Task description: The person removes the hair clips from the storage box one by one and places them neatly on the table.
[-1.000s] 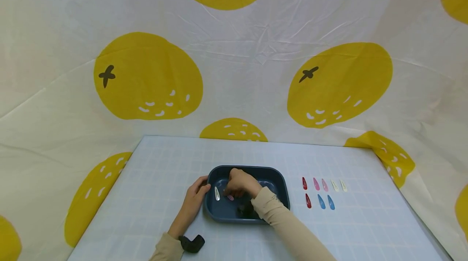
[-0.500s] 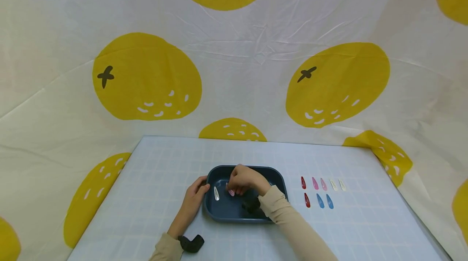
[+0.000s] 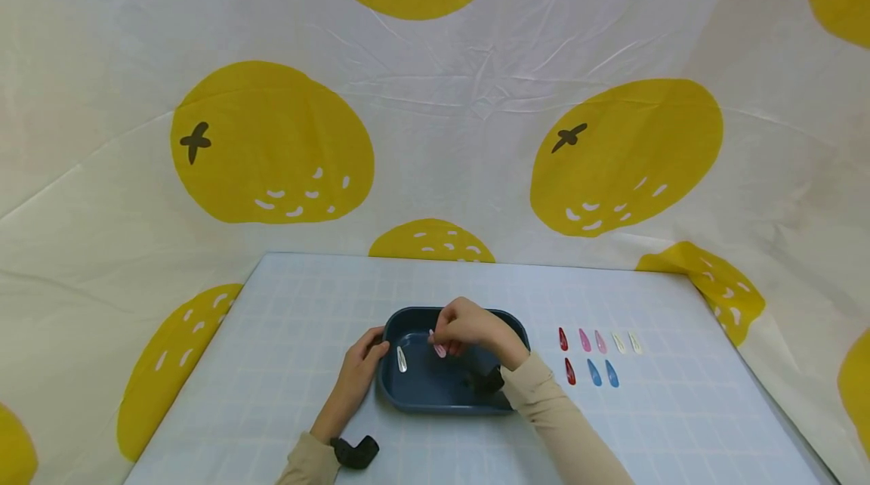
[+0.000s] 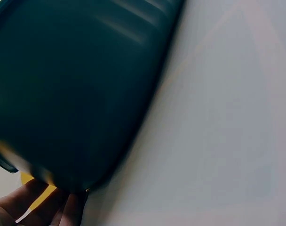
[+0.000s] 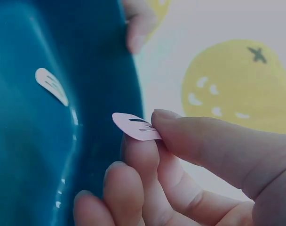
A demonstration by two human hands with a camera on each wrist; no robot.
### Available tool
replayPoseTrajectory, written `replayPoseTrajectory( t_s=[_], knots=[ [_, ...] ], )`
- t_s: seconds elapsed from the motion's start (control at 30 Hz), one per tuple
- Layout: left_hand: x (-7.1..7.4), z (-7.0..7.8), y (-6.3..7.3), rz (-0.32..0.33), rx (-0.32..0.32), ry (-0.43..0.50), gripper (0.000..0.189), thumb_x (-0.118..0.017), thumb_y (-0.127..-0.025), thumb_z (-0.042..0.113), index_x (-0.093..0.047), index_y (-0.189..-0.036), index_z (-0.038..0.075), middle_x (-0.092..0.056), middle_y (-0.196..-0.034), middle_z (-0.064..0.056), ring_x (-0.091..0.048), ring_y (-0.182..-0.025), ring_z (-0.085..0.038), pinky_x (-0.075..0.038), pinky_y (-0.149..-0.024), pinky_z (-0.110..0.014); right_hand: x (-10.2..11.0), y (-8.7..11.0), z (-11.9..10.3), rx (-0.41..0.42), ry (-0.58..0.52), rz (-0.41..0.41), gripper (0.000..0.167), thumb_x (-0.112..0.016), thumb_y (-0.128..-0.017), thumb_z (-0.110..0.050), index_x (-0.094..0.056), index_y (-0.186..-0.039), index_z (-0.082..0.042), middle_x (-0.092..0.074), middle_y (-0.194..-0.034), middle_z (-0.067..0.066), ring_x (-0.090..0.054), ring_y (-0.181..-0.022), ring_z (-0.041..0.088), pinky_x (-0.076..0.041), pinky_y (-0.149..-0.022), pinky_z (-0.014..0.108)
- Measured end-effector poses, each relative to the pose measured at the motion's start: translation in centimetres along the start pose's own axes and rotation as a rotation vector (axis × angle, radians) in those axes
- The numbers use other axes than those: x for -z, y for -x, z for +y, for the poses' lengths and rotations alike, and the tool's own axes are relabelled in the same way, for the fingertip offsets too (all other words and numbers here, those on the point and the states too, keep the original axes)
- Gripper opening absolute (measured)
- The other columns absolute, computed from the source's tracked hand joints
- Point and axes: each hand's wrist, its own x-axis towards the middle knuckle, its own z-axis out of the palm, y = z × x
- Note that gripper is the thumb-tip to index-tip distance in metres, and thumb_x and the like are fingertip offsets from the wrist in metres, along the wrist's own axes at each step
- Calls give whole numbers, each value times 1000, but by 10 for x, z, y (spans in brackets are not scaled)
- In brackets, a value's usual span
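My right hand (image 3: 469, 322) is over the dark blue tray (image 3: 448, 408), pinching a pink hair clip (image 5: 136, 127) between thumb and fingers. The right wrist view shows the clip's rounded end sticking out past the fingertips. On the tray floor, near its left side, lies a white hair clip (image 3: 402, 359), also in the right wrist view. My left hand (image 3: 360, 364) rests against the tray's left end, fingers fairly straight along the rim. In the left wrist view, fingers (image 4: 49, 205) touch the tray's outer wall.
Right of the tray, hair clips lie in two rows on the white table (image 3: 306, 304). Red clips (image 3: 563, 339), pink clips (image 3: 585, 340) and pale clips (image 3: 618, 342) are there, with blue clips (image 3: 594, 373) in the nearer row. A fruit-patterned cloth (image 3: 455, 168) hangs behind.
My right hand has lifted the pink hair clip off the tray floor and shifted slightly right and away from me. The left hand stays at the tray's left end.
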Motion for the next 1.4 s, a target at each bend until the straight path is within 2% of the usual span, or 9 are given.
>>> replayPoseTrajectory(
  t_s=[0.33,0.47,0.8,1.07,1.27,1.3,1.37,1.4],
  knots=[
    [0,1,0,2,10,9,30,-53,-100,11,-62,-126,-2,-64,-125,-16,-59,-115,-26,-48,-96,-28,11,28,-3,62,-87,52,22,-71,-91,-12,-64,-75,3,-65,-65,13,-58,-57,17,-53,-57,30],
    [0,1,1,-1,27,7,31,-53,-100,11,-62,-127,-2,-64,-127,-15,-58,-118,-27,-46,-99,-29,16,41,-5,89,-93,77,22,-71,-90,-12,-63,-77,3,-66,-65,14,-59,-58,17,-54,-58,32],
    [0,2,1,2,21,6,31,-53,-100,10,-62,-126,-3,-64,-127,-15,-58,-118,-27,-46,-98,-29,30,74,-5,119,-76,131,18,-70,-92,-13,-63,-80,0,-66,-69,14,-61,-63,24,-57,-62,36],
    [0,3,1,1,27,0,31,-52,-100,10,-61,-127,-3,-63,-128,-16,-57,-120,-28,-46,-100,-31,47,102,5,127,-88,164,21,-69,-93,-17,-62,-82,-1,-68,-73,12,-62,-66,24,-57,-65,35],
    [-1,3,1,4,27,3,31,-52,-100,9,-61,-126,-4,-63,-128,-18,-57,-122,-30,-45,-101,-30,65,121,21,112,-106,205,21,-69,-93,-17,-62,-84,0,-68,-75,15,-63,-67,24,-56,-64,35],
    [-1,2,0,4,32,6,31,-52,-100,9,-61,-127,-4,-63,-129,-18,-56,-122,-31,-45,-102,-32,68,125,24,112,-112,210,21,-69,-93,-17,-62,-84,1,-68,-75,16,-63,-67,24,-56,-64,36],
    [-3,-10,-4,11,25,8,32,-52,-100,11,-61,-127,-2,-63,-129,-16,-56,-122,-29,-45,-102,-33,74,132,30,120,-135,219,21,-68,-94,-15,-62,-85,2,-65,-74,19,-62,-66,25,-56,-58,36],
    [-3,-10,-4,10,28,9,32,-52,-100,11,-61,-127,-2,-62,-129,-16,-56,-122,-29,-45,-103,-35,77,135,33,126,-145,223,20,-67,-94,-14,-61,-86,4,-65,-74,20,-62,-66,28,-57,-60,37]
  ],
)
